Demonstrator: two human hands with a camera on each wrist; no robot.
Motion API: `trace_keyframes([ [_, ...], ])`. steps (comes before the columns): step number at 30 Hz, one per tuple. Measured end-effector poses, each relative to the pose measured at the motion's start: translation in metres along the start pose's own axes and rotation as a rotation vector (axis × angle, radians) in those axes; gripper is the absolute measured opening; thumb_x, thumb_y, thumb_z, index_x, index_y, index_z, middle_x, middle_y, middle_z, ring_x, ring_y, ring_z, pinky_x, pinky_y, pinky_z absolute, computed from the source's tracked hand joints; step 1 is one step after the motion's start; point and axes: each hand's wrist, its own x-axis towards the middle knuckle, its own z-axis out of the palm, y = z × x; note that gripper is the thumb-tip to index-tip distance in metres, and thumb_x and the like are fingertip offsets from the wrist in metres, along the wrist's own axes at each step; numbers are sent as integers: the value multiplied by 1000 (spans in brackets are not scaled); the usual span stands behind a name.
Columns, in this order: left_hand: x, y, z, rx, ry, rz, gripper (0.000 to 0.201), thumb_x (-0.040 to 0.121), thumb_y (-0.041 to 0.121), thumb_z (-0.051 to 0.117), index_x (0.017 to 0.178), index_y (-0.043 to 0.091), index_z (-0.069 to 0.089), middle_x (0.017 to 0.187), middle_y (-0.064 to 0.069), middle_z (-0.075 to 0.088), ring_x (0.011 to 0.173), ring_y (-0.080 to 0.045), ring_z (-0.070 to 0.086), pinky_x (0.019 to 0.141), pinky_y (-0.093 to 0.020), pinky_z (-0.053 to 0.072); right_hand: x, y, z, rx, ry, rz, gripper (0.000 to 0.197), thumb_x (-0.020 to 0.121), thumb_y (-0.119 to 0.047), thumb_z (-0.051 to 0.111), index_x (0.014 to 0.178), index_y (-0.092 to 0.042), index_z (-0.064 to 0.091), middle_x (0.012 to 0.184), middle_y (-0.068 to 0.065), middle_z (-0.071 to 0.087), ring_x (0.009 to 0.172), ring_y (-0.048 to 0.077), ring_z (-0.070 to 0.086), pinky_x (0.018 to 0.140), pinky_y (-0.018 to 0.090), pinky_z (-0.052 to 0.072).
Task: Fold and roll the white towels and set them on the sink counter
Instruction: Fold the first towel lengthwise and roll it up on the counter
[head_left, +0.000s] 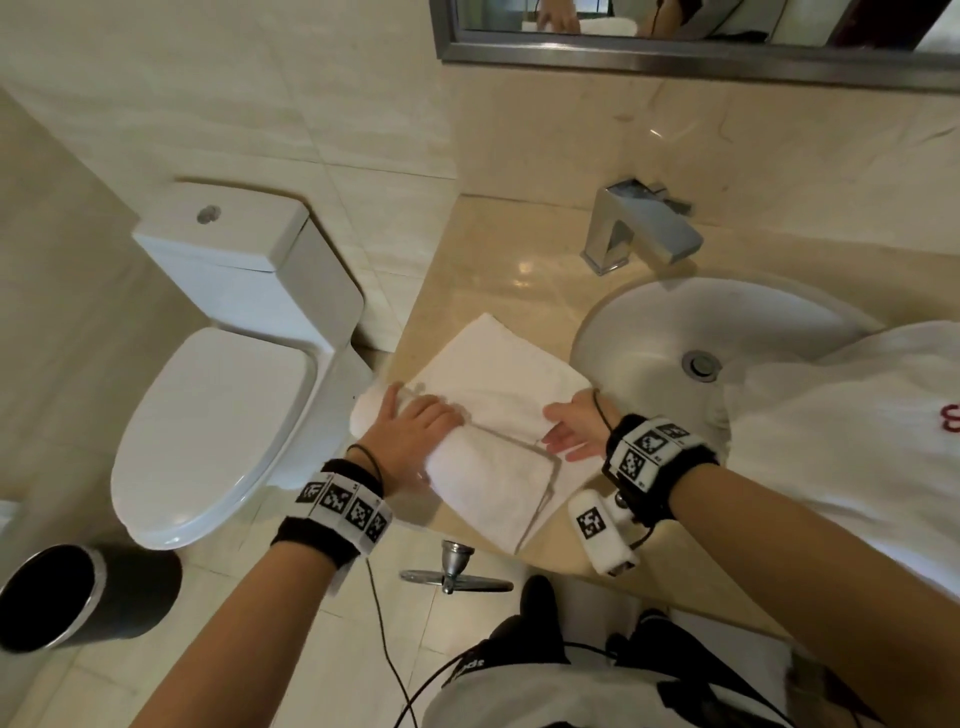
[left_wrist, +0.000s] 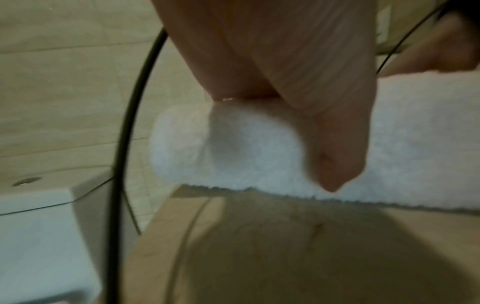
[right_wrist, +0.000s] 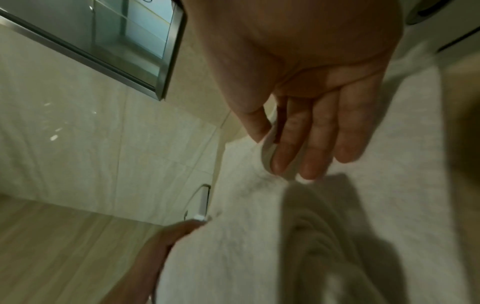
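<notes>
One white towel (head_left: 493, 415), half rolled, lies at the centre of the frame on the beige counter (head_left: 498, 260), left of the sink (head_left: 675, 332).

Its roll runs from centre-left down toward the lower middle, with the flat, unrolled part lying beyond it toward the wall. The left hand (head_left: 415, 436) curls over the roll's left end, thumb tucked under in the wrist view; the right hand (head_left: 576, 426) rests on its right end, fingers (right_wrist: 311, 139) straight and relaxed. Both hands seem equally near. Second towel (head_left: 857, 431): one, at right over the sink's edge. One faucet (head_left: 639, 223), one toilet (head_left: 234, 364), one black bin (head_left: 78, 597).
</notes>
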Motion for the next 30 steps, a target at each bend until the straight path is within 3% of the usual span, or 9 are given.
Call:
trace_keyframes([
  [4,6,23,-11,52,-125,63,91,73,41,70,146,25,18,150,3,27,141,-19,21,111,-61,-1,3,9,6,25,60,-66,35,96,-19,48,123,2,44,76,3,57,92,22,56,84,34,44],
  [8,13,28,-26,60,-141,60,62,79,40,64,134,25,40,137,2,41,128,-22,34,109,-59,15,-1,9,0,78,110,-119,19,90,-13,54,105,-3,47,95,12,57,91,22,57,91,41,48],
  [12,1,10,-25,60,205,236,42,64,25,75,101,25,54,100,5,67,99,-20,64,89,-62,39,-3,11,-27,118,213,-83,30,89,-13,52,117,-4,45,106,11,52,92,23,53,87,42,43],
  [16,-3,1,-12,185,438,264,43,62,20,71,97,25,46,94,3,70,99,-21,62,82,-59,45,-6,22,-47,-19,121,167,21,95,-19,44,77,-9,48,77,2,52,69,15,43,88,39,41],
  [21,-7,-9,0,192,174,290,70,44,21,88,99,29,46,105,6,68,104,-23,62,76,-60,49,-3,33,-44,52,126,194,27,97,-20,41,76,-6,51,76,5,56,67,19,50,66,34,44],
  [23,-12,-13,3,78,223,270,66,45,13,81,100,27,48,105,3,68,101,-26,66,73,-61,52,-2,29,-44,190,170,120,26,99,-15,35,85,-1,51,76,8,56,65,21,54,63,34,44],
  [25,-21,-13,-4,-313,306,176,46,63,10,51,108,20,53,101,-3,64,101,-30,58,84,-55,51,-2,20,-47,323,242,15,23,99,-13,30,103,-1,49,80,10,56,62,23,57,59,34,49],
  [27,-26,-10,-8,-633,206,-83,55,70,21,32,121,17,52,104,2,54,101,-21,43,95,-45,41,-2,10,-48,468,356,-106,29,98,-12,27,117,-4,49,88,14,60,56,22,60,44,27,52],
  [30,-19,3,-11,-562,71,-381,69,74,58,15,121,21,49,116,0,54,101,-23,45,87,-36,36,-1,-3,-44,666,419,-262,36,98,-17,29,123,-2,50,115,22,61,68,21,58,40,22,52],
])
